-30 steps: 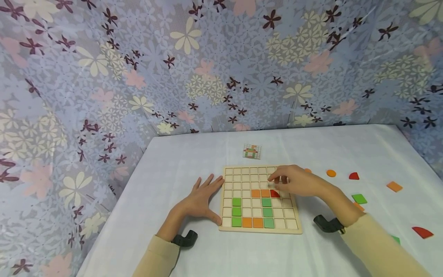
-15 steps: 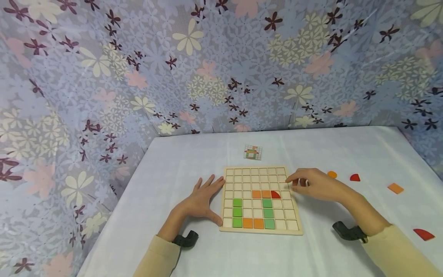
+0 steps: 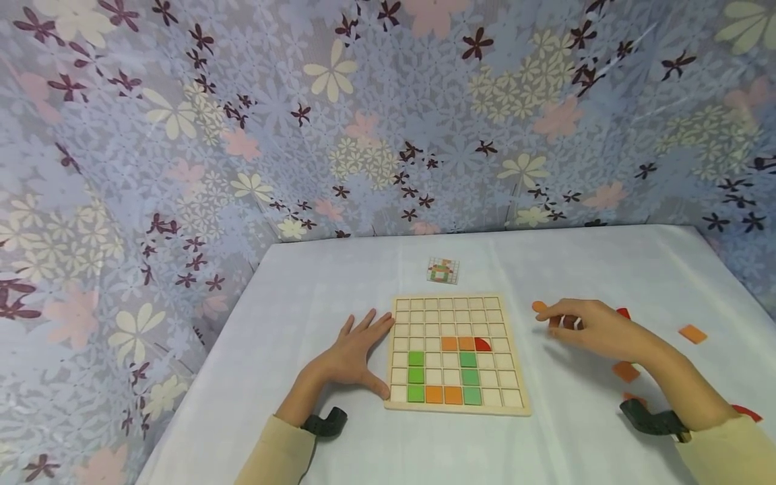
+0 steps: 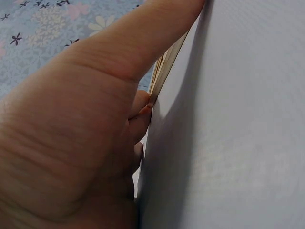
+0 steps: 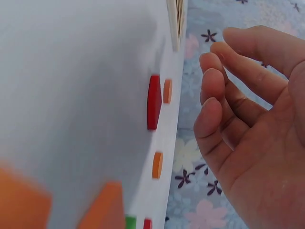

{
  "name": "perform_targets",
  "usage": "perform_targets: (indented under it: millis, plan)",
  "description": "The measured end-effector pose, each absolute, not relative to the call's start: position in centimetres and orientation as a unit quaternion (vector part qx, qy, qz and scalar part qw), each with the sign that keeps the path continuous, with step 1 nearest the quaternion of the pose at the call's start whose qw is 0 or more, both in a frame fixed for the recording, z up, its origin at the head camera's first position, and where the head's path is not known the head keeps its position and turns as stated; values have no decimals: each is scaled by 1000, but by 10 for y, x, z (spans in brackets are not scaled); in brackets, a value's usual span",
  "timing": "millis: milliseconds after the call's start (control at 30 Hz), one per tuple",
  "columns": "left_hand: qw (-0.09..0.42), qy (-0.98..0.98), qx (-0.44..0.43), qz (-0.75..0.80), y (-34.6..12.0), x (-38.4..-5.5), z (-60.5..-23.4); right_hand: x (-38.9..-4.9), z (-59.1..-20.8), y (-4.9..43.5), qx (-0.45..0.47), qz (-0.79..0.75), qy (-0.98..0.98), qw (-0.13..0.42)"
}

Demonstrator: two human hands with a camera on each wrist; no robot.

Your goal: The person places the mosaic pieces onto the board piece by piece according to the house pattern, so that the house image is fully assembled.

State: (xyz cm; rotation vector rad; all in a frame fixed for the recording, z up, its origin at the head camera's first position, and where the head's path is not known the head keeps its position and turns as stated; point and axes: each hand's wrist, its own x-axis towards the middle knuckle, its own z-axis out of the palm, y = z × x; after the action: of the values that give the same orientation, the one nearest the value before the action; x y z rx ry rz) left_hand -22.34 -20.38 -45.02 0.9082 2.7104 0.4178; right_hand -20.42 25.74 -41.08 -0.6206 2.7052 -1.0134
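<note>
A wooden grid board (image 3: 395, 330) lies on the white table with green, orange and red pieces in some of its cells. My left hand (image 3: 348, 353) is spread along the board's left edge, thumb near the lower corner and fingertips at the upper side. In the left wrist view the thumb (image 4: 143, 43) crosses in front of the board's rim (image 4: 167, 67). To the right of the board, my right hand (image 3: 597, 327) hovers over the table with loosely bent fingers and nothing between them. An orange round piece (image 3: 539, 306) lies just beyond its fingertips.
A small pattern card (image 3: 443, 270) lies behind the board. Loose pieces are scattered at the right, among them an orange square (image 3: 692, 333) and a red quarter-circle (image 3: 748, 412) partly behind the sleeve. A floral cloth (image 3: 388, 135) hangs beyond the table's far edge.
My right hand has moved from above the board out to the right, over the loose pieces. The red quarter-circle in the board is now uncovered. My left hand stays at the board's edge.
</note>
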Motion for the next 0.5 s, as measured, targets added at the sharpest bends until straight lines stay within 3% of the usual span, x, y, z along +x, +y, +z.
perform_targets:
  millis: [500]
  plan:
    - [123, 927, 321, 149, -207, -225, -452, -191, -409, 316, -126, -310, 937, 95]
